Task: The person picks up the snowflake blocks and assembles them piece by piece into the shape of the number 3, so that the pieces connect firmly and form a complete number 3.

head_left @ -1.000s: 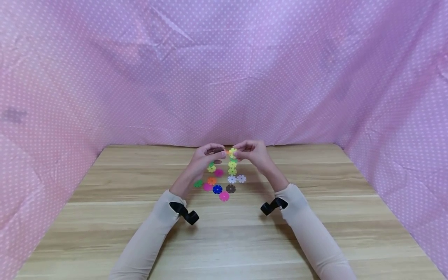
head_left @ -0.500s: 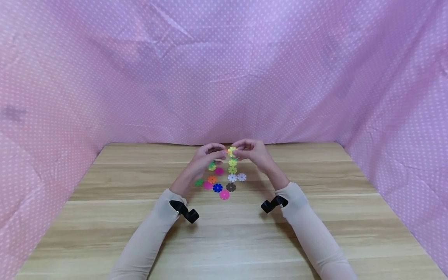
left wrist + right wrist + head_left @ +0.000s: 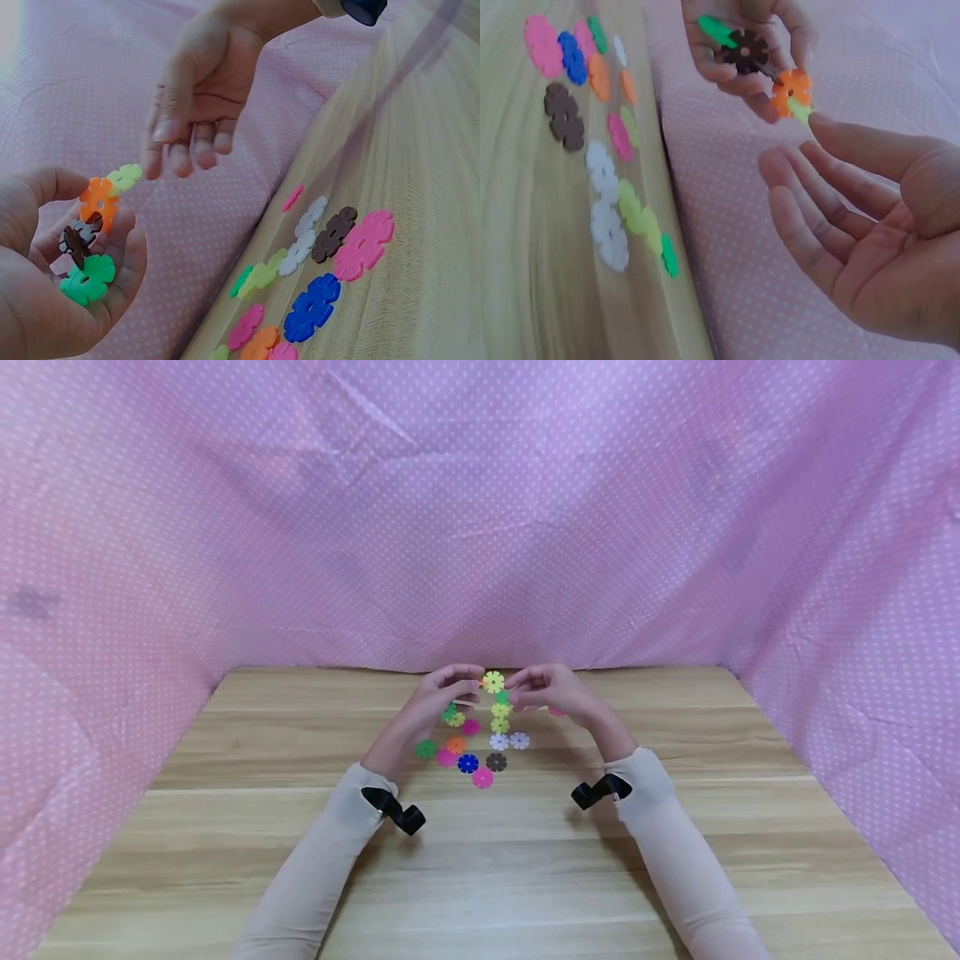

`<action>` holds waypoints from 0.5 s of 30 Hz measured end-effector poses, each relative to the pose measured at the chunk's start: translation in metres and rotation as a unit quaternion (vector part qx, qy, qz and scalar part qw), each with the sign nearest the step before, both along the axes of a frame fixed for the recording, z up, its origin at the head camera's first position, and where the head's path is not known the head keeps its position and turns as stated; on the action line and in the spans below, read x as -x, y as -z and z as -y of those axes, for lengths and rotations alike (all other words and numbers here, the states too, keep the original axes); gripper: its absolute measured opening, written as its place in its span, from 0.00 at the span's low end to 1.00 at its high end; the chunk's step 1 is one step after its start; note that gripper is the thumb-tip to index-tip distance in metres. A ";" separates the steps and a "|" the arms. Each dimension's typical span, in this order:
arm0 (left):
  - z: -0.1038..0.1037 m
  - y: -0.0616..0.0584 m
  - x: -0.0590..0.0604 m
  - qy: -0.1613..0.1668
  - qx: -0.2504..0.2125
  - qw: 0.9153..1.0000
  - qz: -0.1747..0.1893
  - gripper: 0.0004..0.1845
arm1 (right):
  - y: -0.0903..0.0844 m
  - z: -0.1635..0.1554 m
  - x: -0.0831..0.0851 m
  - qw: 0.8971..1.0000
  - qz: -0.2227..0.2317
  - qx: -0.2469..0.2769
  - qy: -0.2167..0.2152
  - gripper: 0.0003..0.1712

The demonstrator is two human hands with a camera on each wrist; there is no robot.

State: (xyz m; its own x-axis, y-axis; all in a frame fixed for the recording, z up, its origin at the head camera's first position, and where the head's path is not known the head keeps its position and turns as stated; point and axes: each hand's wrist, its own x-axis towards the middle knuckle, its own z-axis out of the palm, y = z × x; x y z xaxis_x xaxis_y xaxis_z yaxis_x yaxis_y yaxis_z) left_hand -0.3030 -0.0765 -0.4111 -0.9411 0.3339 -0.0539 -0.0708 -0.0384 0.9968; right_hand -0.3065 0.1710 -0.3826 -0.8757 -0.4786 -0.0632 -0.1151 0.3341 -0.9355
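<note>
The left hand [image 3: 52, 270] is raised above the far middle of the tabletop [image 3: 525, 877], palm turned inward, fingers and thumb curled around a small chain of joined discs [image 3: 91, 238]. The chain consists of four flat plastic pieces slotted edge to edge: a green disc [image 3: 88, 279] lying in the palm, a brown disc [image 3: 79, 236], an orange disc [image 3: 98, 202] and a yellow-green disc [image 3: 124, 177] projecting past the fingertips. Each piece is a thin, smooth, round disc with notched edges (snowflake outline) and a small centre hole.

The right hand [image 3: 870, 232] hovers just beside the free end of the chain, palm up and facing the left hand, fingers extended and relaxed, holding nothing. In the head view its fingertips appear close to the yellow-green disc; whether they touch it cannot be determined.

Both forearms extend from the near edge toward the far edge, covered in plain beige sleeves [image 3: 322, 860], each wrist carrying a black camera mount [image 3: 393, 810].

Loose discs [image 3: 480, 752] lie flat on the wood-grain tabletop below the hands, near the far edge: blue, brown, white, pink, orange, green and yellow-green pieces, several touching or overlapping. A pink cloth with white dots [image 3: 480, 527] encloses the far and side edges (creased, matte fabric).
</note>
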 end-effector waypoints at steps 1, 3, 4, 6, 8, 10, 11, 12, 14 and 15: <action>0.001 0.001 0.000 -0.002 -0.003 1.000 0.001 0.16 | 0.002 -0.002 0.000 1.000 0.002 -0.010 -0.006 0.20; 0.002 0.002 -0.001 -0.006 -0.005 1.000 0.001 0.17 | 0.005 -0.005 0.000 0.999 0.002 -0.032 -0.017 0.21; 0.003 0.002 -0.002 -0.008 -0.005 1.000 0.000 0.17 | 0.007 -0.006 0.000 0.999 0.003 -0.042 -0.023 0.21; 0.005 0.003 -0.002 -0.010 -0.004 1.000 -0.005 0.17 | 0.011 -0.008 0.000 0.997 -0.001 -0.069 -0.038 0.21; 0.006 0.002 -0.002 -0.012 -0.003 1.000 -0.010 0.17 | 0.014 -0.011 -0.001 0.994 -0.011 -0.091 -0.054 0.20; 0.005 0.001 -0.002 -0.009 -0.002 1.000 -0.013 0.17 | 0.017 -0.013 0.000 0.991 -0.025 -0.115 -0.071 0.19; 0.005 0.000 -0.002 -0.007 -0.001 1.000 -0.015 0.17 | 0.018 -0.014 0.000 0.988 -0.031 -0.126 -0.078 0.19; 0.004 -0.001 -0.002 -0.005 -0.001 1.000 -0.016 0.17 | 0.020 -0.015 0.000 0.987 -0.037 -0.136 -0.083 0.19; 0.002 -0.002 -0.002 -0.001 -0.004 1.000 -0.015 0.17 | 0.022 -0.017 0.000 0.983 -0.048 -0.154 -0.093 0.19; 0.001 -0.002 -0.002 0.001 -0.005 1.000 -0.015 0.17 | 0.024 -0.018 0.000 0.981 -0.047 -0.162 -0.097 0.19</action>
State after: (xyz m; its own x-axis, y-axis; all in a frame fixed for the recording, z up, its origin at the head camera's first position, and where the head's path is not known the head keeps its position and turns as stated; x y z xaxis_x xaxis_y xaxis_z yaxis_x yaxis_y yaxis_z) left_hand -0.3013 -0.0778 -0.4086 -0.9413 0.3367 -0.0229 -0.0417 -0.0488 0.9979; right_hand -0.3067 0.1888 -0.4064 -0.7798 -0.6045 -0.1629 -0.2864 0.5758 -0.7658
